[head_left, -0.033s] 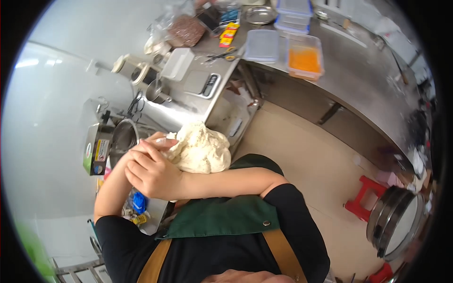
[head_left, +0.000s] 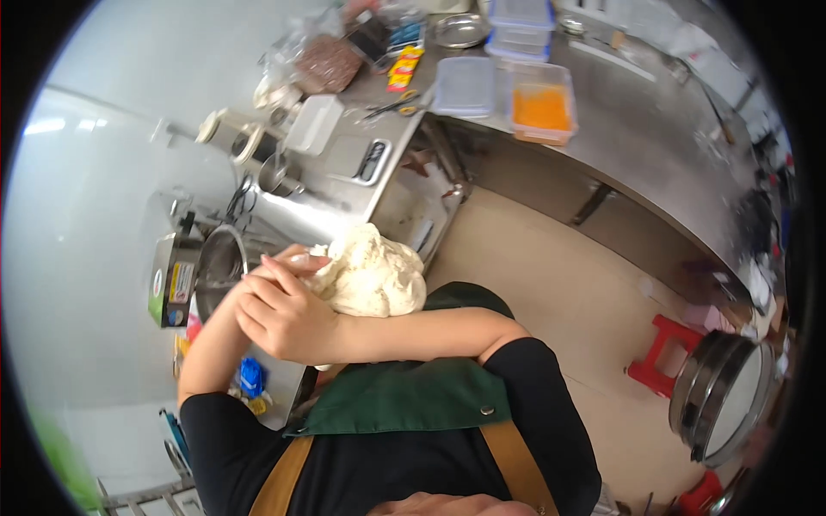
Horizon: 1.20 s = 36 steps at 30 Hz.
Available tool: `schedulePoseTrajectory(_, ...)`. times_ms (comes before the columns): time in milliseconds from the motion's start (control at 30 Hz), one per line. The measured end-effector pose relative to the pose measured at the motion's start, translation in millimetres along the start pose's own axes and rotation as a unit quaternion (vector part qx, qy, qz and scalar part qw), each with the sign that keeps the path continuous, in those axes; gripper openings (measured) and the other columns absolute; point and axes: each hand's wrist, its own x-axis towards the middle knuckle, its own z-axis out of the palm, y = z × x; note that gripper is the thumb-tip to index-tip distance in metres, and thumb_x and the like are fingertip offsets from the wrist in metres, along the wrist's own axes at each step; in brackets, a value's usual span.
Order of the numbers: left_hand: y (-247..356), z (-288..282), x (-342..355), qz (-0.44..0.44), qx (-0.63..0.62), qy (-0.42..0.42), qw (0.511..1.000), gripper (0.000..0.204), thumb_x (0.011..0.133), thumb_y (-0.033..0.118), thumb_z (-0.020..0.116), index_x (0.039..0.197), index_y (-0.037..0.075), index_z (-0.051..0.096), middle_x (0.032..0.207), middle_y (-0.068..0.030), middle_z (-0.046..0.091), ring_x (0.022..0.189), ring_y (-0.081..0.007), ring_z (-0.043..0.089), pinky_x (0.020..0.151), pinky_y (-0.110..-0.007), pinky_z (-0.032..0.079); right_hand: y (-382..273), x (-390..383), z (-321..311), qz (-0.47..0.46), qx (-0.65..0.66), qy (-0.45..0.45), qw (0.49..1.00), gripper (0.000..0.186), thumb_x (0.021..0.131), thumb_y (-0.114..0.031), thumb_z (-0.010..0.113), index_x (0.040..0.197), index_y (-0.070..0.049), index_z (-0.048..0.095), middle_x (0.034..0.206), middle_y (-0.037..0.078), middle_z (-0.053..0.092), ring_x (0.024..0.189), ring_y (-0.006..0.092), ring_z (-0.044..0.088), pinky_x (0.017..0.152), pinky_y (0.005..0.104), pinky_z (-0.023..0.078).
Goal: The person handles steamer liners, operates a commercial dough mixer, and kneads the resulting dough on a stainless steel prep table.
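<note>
A large, lumpy mass of pale dough (head_left: 374, 273) sits in front of my chest, above my right forearm. My left hand (head_left: 303, 261) is at the dough's left edge, its fingers closed on a piece of it and partly hidden. Crossing below the dough, my right arm reaches to the left. My right hand (head_left: 288, 320) lies over my left wrist, with its fingers bent round it. The underside of the dough and whatever supports it are hidden. Just left of my hands stands a round metal bowl (head_left: 219, 268).
A kitchen scale (head_left: 360, 160), a white tray (head_left: 315, 125) and scissors (head_left: 400, 105) lie on the steel counter ahead. Farther right are a lidded box (head_left: 465, 86) and a tub of orange food (head_left: 542, 107). A red stool (head_left: 658, 354) and stacked round sieves (head_left: 718, 396) stand at right.
The view has shifted slightly, so the counter items appear a little farther left. Both hands keep nearly the same hold at the dough, with slight movement of the right fingers.
</note>
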Motion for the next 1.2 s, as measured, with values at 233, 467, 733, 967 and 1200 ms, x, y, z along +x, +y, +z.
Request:
schedulePoseTrajectory(233,82,125,91,0.149,0.095,-0.169,0.970,0.030,0.080,0.031,0.058,0.092,0.004,0.057,0.084,-0.0056,0.052,0.078,-0.0109,0.048,0.065,-0.025,0.038,47,-48,-124,-0.001,-0.197,-0.012,0.980,0.028,0.059,-0.012,0.053,0.082,0.002,0.057,0.085,0.015,0.054,0.088,0.0302,0.053,0.086,0.0516,0.039)
schedulePoseTrajectory(467,198,215,155,0.247,0.190,-0.285,0.906,0.034,0.079,0.033,0.057,0.095,0.004,0.056,0.092,-0.0082,0.053,0.082,-0.0125,0.048,0.067,-0.026,0.039,106,-56,-237,0.023,-0.363,0.031,0.931,0.030,0.061,-0.015,0.050,0.083,0.004,0.056,0.086,0.016,0.053,0.089,0.0315,0.052,0.088,0.0515,0.037)
schedulePoseTrajectory(733,418,341,232,0.345,0.281,-0.366,0.817,0.041,0.079,0.032,0.056,0.106,0.003,0.047,0.105,-0.0123,0.045,0.096,-0.0187,0.040,0.079,-0.030,0.032,230,-35,-435,-0.010,-0.518,0.048,0.854,0.021,0.068,-0.014,0.052,0.084,-0.004,0.060,0.090,0.008,0.056,0.095,0.0242,0.055,0.091,0.0480,0.034)
schedulePoseTrajectory(967,614,440,296,0.427,0.363,-0.394,0.729,0.049,0.078,0.031,0.054,0.116,0.002,0.040,0.116,-0.0159,0.038,0.107,-0.0241,0.033,0.088,-0.034,0.026,345,-11,-616,-0.062,-0.590,-0.012,0.805,0.024,0.069,-0.018,0.054,0.092,-0.010,0.057,0.097,0.007,0.056,0.100,0.0239,0.053,0.095,0.0463,0.031)
schedulePoseTrajectory(1200,693,563,374,0.585,0.566,-0.238,0.530,0.059,0.078,0.030,0.053,0.126,0.002,0.032,0.127,-0.0195,0.031,0.119,-0.0295,0.026,0.098,-0.038,0.021,439,-68,-751,0.126,-0.604,-0.018,0.787,0.046,0.068,-0.024,0.064,0.108,-0.009,0.048,0.117,0.011,0.048,0.109,0.0236,0.046,0.099,0.0399,0.025)
